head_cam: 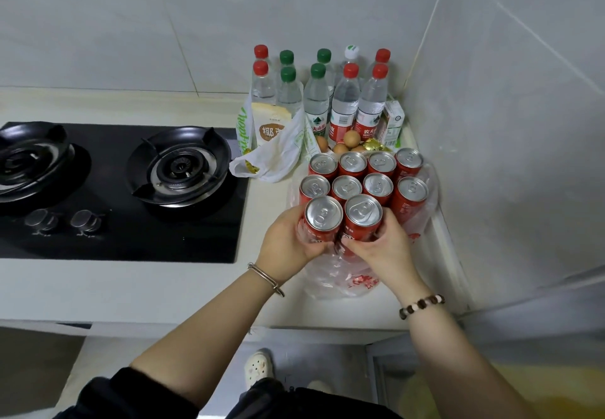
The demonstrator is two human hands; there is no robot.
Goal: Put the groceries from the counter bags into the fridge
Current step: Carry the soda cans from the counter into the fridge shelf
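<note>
Cans lifted in pairs from the bag

Left hand (288, 238) grips one front can (322, 222), right hand (381, 245) the other can (361, 220), likely to carry two fridgeward together.

Ten red cans (346, 186), ten water bottles (343, 97), two plastic bags (278, 156), two burners (179, 164), two knobs (85, 220).

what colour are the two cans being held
Red with silver tops, both left can and right can; head view shows it best.
</note>
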